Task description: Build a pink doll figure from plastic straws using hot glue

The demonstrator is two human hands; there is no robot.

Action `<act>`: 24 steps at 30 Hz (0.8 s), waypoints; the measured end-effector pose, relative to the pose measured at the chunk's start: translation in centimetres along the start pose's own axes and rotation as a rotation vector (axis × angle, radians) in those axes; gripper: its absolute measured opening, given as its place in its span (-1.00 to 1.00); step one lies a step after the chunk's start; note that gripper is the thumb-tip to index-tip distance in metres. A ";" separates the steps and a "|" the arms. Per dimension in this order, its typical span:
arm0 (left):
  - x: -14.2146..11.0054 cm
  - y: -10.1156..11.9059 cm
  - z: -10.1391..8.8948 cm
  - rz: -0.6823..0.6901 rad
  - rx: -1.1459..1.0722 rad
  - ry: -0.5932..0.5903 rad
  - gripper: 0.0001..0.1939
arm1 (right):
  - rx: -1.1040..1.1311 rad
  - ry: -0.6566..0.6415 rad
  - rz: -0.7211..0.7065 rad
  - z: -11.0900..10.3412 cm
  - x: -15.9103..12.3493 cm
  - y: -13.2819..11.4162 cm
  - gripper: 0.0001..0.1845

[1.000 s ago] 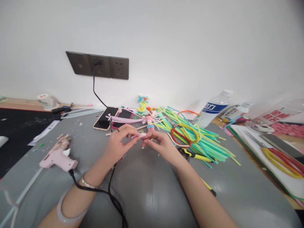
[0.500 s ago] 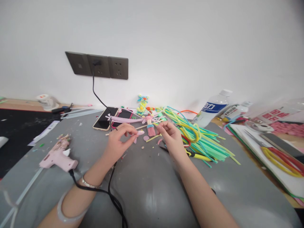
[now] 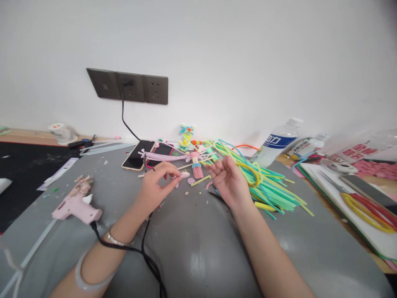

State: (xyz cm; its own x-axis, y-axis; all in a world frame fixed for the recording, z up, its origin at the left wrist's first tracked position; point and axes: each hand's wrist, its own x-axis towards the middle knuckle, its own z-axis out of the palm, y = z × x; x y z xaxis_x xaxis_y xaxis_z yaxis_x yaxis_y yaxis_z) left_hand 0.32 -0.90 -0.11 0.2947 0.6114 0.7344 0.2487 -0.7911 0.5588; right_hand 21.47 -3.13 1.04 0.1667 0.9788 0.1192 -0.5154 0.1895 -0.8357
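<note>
My left hand (image 3: 158, 184) pinches a small pale pink piece (image 3: 185, 174) between thumb and fingertips, just over the grey table mat (image 3: 192, 240). What the piece is made of is too small to tell. My right hand (image 3: 231, 184) is turned palm up with its fingers loosely curled and apart, and I see nothing in it. It is beside a bundle of green and yellow pipe cleaners (image 3: 279, 192). Between and beyond the hands lies a pink fuzzy figure (image 3: 196, 165) with a blue band. Lilac pipe cleaners (image 3: 166, 156) stretch out to its left.
A pink glue gun (image 3: 76, 205) lies at left, its black cord (image 3: 124, 248) passing over my left forearm. Two phones (image 3: 136, 156) lie behind my left hand. A bottle (image 3: 276, 142) leans at back right; scissors (image 3: 369, 209) rest on paper at far right.
My right hand has gone from a closed pinch to loosely open, rolling palm up. The left hand keeps its pinch on the pink piece, almost in place.
</note>
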 end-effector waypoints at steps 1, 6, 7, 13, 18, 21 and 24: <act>0.0 0.1 0.0 0.005 0.001 -0.001 -0.94 | 0.018 -0.040 0.056 0.1 -0.1 -0.1 -0.52; 0.2 0.3 -0.1 0.031 -0.006 0.003 -0.93 | -0.115 -0.271 0.311 0.3 -0.9 0.4 -0.59; 0.2 0.2 -0.1 0.030 -0.005 0.003 -0.93 | -0.162 -0.323 0.366 0.4 -1.1 0.5 -0.63; 0.1 0.0 -0.1 0.008 0.013 0.017 -0.95 | -0.265 -0.578 0.574 0.3 -1.7 0.3 -0.55; 0.1 -0.1 0.0 -0.018 0.013 0.049 -0.94 | -0.081 -0.584 0.517 -0.5 -1.5 -0.7 -0.34; 0.1 -0.1 0.0 -0.018 0.019 0.050 -0.92 | -0.059 -0.401 0.334 -0.6 -1.4 -1.1 -0.27; 0.1 0.0 -0.1 -0.011 0.025 0.046 -0.92 | -0.088 -0.304 0.252 -0.1 -1.4 -1.4 -0.28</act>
State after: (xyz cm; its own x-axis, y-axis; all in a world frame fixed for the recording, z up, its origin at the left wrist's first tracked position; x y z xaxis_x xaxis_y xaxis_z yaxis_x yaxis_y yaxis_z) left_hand 0.28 -0.84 -0.05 0.2495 0.6180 0.7455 0.2748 -0.7834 0.5574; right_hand 22.08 -4.79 1.99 -0.2191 0.9746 0.0469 -0.4326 -0.0539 -0.9000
